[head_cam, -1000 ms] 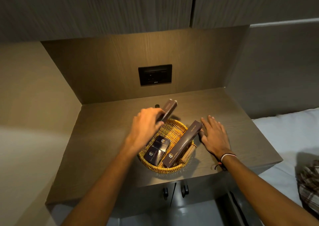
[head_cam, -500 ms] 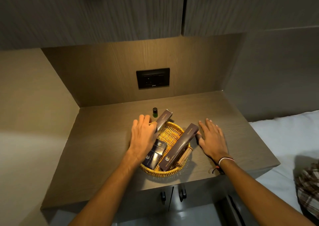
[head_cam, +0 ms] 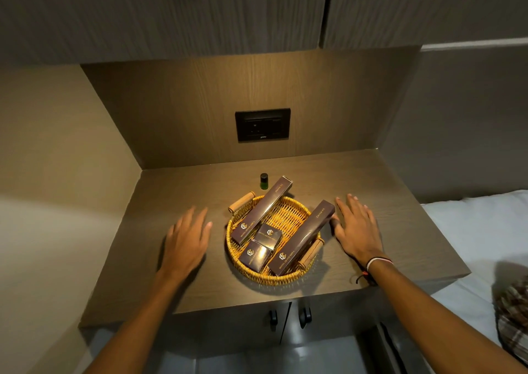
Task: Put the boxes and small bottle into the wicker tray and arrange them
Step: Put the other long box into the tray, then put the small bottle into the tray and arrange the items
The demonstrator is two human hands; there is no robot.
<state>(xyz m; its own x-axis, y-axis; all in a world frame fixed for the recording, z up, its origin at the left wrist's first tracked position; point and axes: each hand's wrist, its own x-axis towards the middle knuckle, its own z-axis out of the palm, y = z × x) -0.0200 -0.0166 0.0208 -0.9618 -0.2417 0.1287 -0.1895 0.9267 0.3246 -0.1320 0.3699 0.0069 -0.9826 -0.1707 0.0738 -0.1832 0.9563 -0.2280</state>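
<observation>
A round wicker tray [head_cam: 288,215] with two wooden handles sits mid-counter. Inside lie two long dark boxes, one on the left [head_cam: 261,210] and one on the right [head_cam: 303,238], both sticking out over the rim, and two small dark boxes [head_cam: 268,236] [head_cam: 255,256]. A small green bottle [head_cam: 264,181] with a black cap stands on the counter just behind the tray. My left hand [head_cam: 187,240] hovers flat left of the tray, holding nothing. My right hand [head_cam: 357,228] lies flat on the counter right of the tray, its thumb near the right long box.
The wooden counter [head_cam: 385,202] is set in a niche with a black socket plate [head_cam: 263,125] on the back wall and cupboards above. Cabinet doors with dark handles [head_cam: 288,316] are below. A white bed [head_cam: 480,230] and plaid cloth [head_cam: 514,310] lie to the right.
My left hand has let go of the left long box and drawn back left off the tray, uncovering the small boxes and handle. My right hand has stayed put.
</observation>
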